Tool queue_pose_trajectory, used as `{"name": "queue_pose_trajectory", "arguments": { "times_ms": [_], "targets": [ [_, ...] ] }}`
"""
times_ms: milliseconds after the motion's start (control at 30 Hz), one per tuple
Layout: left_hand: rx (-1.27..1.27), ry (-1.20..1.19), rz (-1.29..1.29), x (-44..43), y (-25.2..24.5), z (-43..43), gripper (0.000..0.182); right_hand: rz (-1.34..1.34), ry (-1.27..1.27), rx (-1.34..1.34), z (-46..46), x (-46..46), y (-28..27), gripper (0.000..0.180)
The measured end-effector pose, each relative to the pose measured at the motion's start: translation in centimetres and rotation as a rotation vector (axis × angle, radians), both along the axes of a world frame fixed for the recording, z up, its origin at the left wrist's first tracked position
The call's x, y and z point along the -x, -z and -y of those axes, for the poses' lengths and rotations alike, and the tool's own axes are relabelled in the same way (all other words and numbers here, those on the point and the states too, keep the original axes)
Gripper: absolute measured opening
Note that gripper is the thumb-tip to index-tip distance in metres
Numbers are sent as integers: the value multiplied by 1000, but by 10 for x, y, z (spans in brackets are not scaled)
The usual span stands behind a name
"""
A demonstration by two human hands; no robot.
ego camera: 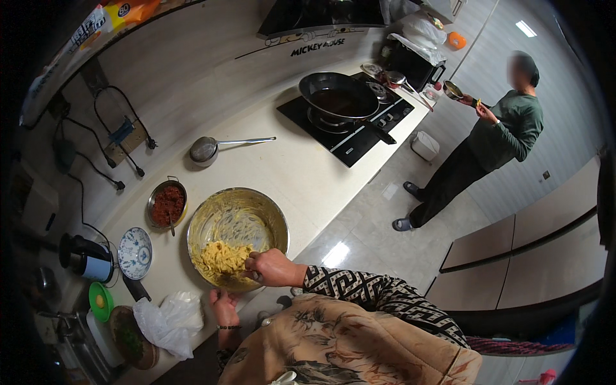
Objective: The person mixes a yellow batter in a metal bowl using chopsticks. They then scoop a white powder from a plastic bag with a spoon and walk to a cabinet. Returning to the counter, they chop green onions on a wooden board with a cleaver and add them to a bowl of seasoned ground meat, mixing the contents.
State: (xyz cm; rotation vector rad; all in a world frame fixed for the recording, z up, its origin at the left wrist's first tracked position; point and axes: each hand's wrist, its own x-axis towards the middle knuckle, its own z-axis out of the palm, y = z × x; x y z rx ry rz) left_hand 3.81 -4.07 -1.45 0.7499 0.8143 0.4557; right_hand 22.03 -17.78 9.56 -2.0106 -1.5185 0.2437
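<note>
A large metal bowl (237,191) stands on the counter in front of me, its inner wall smeared with yellow paste. A clump of yellow, shredded-looking mixture (222,258) lies at the near side of the bowl. My right hand (275,268) reaches over the near right rim. Its fingers are curled at the edge of the clump, and the fingertips are partly hidden. Close against the outside of the near wall is my left hand (224,307), palm up with fingers a little apart. Whether it bears on the bowl is hard to see.
Left of the bowl are a pan of red chopped filling (167,204), a patterned bowl (135,253), a plastic bag (173,317) and a round chopping board (130,339). Farther off are a strainer (204,150) and a wok (339,98) on the hob. Another person (505,130) stands right, holding a small bowl.
</note>
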Motion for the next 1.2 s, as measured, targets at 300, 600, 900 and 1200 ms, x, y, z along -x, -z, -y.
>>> {"name": "queue_pose_trajectory", "arguments": {
  "times_ms": [300, 600, 900, 1200],
  "targets": [
    [5, -2, 8, 1, 12, -4, 9, -16, -7, 1, 2, -1, 5, 22],
    [-4, 28, 2, 2, 12, -4, 14, -17, -1, 1, 5, -3, 2, 19],
    [-47, -49, 44, -3, 33, 2, 30, -74, -6, 64, 6, -21, 35, 12],
    [-53, -177, -33, -15, 25, 0, 62, -166, -169, -95, 6, -1, 32, 10]
  ]
}}
